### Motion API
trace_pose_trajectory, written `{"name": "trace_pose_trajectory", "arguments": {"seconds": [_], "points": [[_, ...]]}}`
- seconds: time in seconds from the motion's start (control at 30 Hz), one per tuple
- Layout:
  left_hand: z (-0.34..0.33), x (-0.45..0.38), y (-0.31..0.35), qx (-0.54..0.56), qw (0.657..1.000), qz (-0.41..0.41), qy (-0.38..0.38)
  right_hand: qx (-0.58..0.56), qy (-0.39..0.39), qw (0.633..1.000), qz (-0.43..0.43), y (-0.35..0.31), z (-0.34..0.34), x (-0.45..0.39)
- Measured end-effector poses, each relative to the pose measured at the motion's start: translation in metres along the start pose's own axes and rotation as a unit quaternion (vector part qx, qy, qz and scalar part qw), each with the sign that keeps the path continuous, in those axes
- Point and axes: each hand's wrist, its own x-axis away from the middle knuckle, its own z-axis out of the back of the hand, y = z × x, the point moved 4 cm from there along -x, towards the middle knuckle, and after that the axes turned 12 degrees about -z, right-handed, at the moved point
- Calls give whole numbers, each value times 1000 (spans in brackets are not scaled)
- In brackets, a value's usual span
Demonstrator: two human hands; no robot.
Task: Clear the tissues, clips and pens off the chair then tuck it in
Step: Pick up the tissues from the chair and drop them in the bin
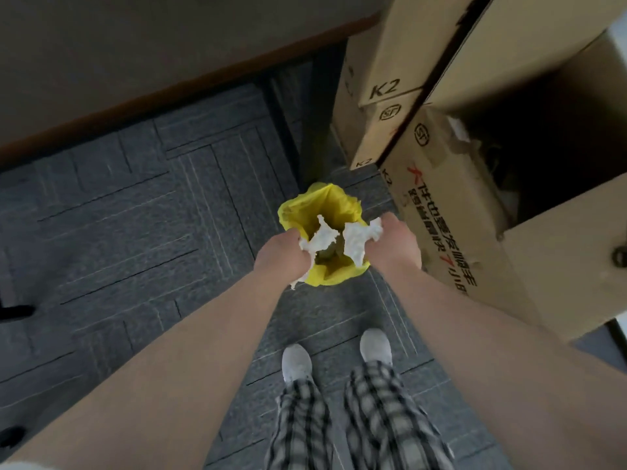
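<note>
I look straight down at a small bin lined with a yellow bag [319, 206] on the grey carpet. My left hand [283, 254] grips a crumpled white tissue [320, 239] over the bin's left rim. A second crumpled white tissue [356, 240] is held by my right hand [395, 245] over the right rim. Both wads hang above the bin's opening. The chair, clips and pens are out of view.
Stacked cardboard boxes [383, 93] stand at the right, the nearest box [441, 198] open at the top and close to my right hand. A desk edge [169, 86] runs across the upper left. Black chair-base parts [17, 312] poke in at the left edge. My white shoes [297, 362] stand below the bin.
</note>
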Motion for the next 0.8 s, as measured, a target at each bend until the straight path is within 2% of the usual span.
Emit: {"name": "trace_pose_trajectory", "arguments": {"seconds": [0.17, 0.43, 0.7, 0.8], "points": [[-33, -49, 3, 26, 998, 55, -11, 0, -29, 999, -18, 8, -25, -49], [-78, -112, 3, 95, 983, 158, -9, 6, -124, 992, 13, 11, -66, -110], [-90, -130, -6, 134, 971, 199, 15, 13, -195, 980, 43, -4, -89, -132], [-87, -129, -5, 180, 961, 206, 31, 30, -214, 974, 66, -6, -91, -133]]}}
